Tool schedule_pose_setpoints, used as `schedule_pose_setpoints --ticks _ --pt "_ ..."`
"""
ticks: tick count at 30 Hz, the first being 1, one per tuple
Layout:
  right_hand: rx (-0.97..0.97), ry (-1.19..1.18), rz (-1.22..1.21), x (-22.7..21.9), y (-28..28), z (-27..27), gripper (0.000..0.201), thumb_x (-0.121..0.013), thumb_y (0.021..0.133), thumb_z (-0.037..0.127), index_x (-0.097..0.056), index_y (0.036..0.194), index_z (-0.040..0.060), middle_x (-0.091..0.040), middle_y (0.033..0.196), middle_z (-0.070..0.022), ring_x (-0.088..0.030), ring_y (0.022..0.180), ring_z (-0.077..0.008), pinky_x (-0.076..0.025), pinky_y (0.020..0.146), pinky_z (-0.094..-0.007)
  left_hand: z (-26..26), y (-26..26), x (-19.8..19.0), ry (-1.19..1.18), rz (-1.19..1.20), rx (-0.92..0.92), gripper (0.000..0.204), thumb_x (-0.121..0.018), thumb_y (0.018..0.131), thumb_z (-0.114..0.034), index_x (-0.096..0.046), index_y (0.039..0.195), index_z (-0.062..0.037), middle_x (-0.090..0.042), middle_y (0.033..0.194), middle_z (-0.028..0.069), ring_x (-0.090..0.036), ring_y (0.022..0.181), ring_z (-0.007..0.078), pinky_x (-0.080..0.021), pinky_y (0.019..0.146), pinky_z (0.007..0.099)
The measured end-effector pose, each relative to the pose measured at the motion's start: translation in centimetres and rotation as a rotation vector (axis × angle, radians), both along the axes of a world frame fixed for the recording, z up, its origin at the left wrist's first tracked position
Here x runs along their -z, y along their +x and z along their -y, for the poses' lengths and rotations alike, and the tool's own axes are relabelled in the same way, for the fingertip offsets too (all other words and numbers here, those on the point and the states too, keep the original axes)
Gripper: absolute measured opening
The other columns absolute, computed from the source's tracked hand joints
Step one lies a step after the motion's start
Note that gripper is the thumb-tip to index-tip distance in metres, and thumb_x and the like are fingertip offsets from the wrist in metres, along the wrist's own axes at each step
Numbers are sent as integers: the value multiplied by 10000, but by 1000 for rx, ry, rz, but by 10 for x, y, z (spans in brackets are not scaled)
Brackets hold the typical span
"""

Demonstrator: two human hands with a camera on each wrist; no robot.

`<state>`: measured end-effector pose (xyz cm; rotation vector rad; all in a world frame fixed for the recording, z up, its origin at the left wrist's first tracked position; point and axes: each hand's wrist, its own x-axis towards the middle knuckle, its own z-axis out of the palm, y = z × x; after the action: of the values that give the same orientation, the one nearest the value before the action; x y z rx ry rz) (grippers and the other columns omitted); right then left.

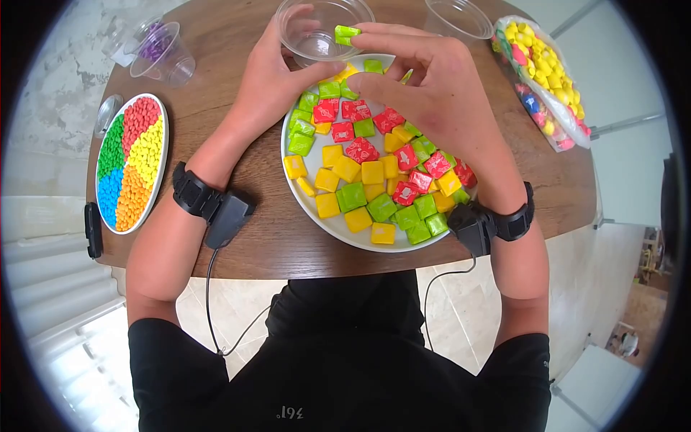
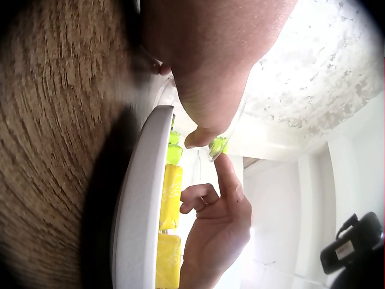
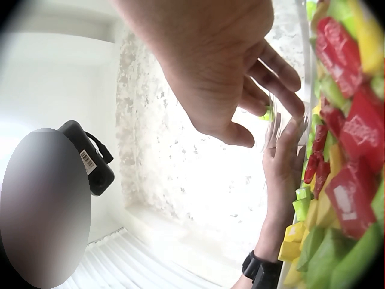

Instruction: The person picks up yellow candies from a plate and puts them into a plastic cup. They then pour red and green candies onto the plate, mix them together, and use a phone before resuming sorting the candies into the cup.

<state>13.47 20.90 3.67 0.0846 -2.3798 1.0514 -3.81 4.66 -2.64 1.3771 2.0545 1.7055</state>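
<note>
A clear plastic bowl (image 1: 317, 45) stands at the far edge of a white plate (image 1: 317, 212) heaped with wrapped green, yellow and red squares. The left hand (image 1: 270, 83) holds the bowl's left side, thumb along its near rim. Over the bowl's right rim, the fingertips of the right hand (image 1: 439, 86) are at a green square (image 1: 346, 34), thumb held apart below. In the left wrist view the right hand (image 2: 219, 226) reaches up to the green piece (image 2: 218, 145). In the right wrist view that piece (image 3: 267, 113) is partly hidden by the fingers.
An oval plate (image 1: 165, 144) of small coloured candies lies at the left, below a clear cup (image 1: 176, 63) near purple pieces. Another clear container (image 1: 461, 18) is at the back right. A bag (image 1: 547, 79) of yellow and pink pieces lies at the right edge.
</note>
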Motion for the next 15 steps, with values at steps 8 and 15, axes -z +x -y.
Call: schedule_pose_setpoints --ticks 8,15 --pt "6 34 3 0 0 -1 427 -842 796 232 -768 1117 -39 -752 1208 -197 -645 650 -202 -558 629 -320 0 -1 0 -15 -5 -17 807 -857 834 -91 -439 1524 -47 -599 1403 156 -579 1295 222 -504 1088 369" --pt "11 46 5 0 0 -1 430 -841 799 231 -766 1121 -44 -751 1205 -204 -654 662 -212 -566 643 -328 0 -1 0 -15 -12 -14 806 -853 837 -87 -435 1525 -50 -596 1404 161 -578 1296 221 -508 1084 369"
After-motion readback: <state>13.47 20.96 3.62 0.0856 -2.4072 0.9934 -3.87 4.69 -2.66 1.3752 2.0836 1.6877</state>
